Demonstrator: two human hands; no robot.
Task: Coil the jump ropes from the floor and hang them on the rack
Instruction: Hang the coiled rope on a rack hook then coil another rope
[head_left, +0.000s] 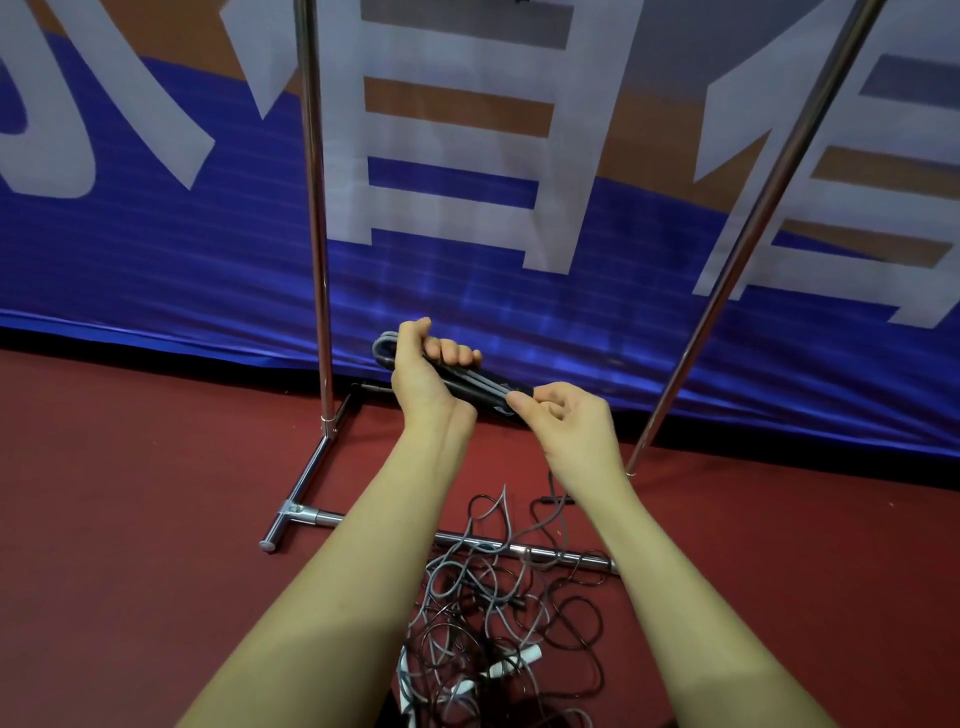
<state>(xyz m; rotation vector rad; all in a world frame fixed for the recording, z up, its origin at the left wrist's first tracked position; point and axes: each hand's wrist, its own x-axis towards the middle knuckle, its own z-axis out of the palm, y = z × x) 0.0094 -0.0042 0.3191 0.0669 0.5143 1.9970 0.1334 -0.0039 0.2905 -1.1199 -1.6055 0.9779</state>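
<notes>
A folded grey jump rope bundle (480, 388) with dark handles is held in the air between the rack's two uprights. My left hand (426, 369) grips its looped end, fingers curled round the strands. My right hand (566, 421) pinches the other end between thumb and forefinger. Below my forearms, a tangled pile of grey and black jump ropes (498, 603) lies on the red floor, with white handles (511, 662) among it. The chrome rack (318, 208) stands in front of me; its top bar is out of view.
The rack's base bar (467, 540) runs across the floor under the rope pile, with a T-joint foot (288, 514) at the left. Its right upright (748, 249) leans across the view. A blue and orange banner (156, 234) hangs just behind the rack.
</notes>
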